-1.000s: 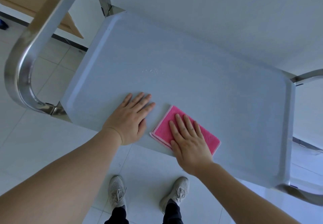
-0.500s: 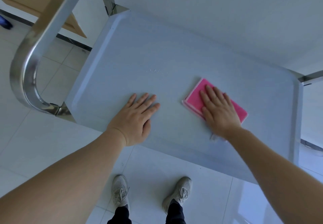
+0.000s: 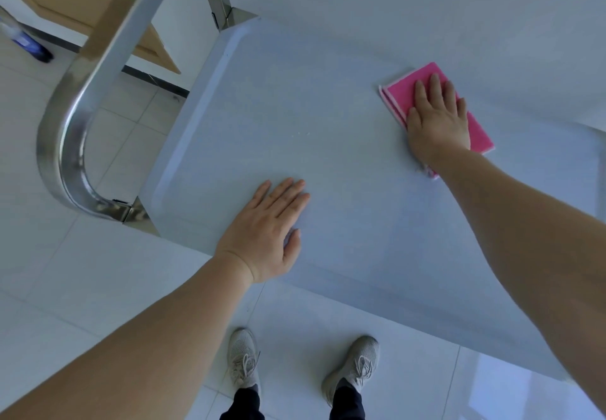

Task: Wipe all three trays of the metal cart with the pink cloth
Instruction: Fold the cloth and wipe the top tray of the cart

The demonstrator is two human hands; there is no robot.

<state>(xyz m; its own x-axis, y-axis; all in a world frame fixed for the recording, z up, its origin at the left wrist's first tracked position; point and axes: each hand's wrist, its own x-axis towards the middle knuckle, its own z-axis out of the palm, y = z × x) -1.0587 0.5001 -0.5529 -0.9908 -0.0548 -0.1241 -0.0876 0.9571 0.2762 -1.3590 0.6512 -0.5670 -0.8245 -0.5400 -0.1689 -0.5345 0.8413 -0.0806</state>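
- Right hand [image 3: 437, 118]: fingers straight and spread, pressed palm-down on pink cloth [image 3: 406, 91], forearm reaching in from 4 o'clock.
- Left hand [image 3: 269, 232]: flat, fingers straight and together, resting on top tray [image 3: 262, 108] at near edge, about 7 o'clock of tray.
- Pink cloth: folded, layered edges visible at left side, lying flat near far edge at 1 o'clock of tray, partly covered.
- Cart handle [image 3: 75, 118]: polished, at 9 o'clock.

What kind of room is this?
Probably an indoor workroom or utility space, though that is hard to tell: a shiny metal cart handle, a pale glossy tiled floor, and a white wall behind the flat grey top tray.
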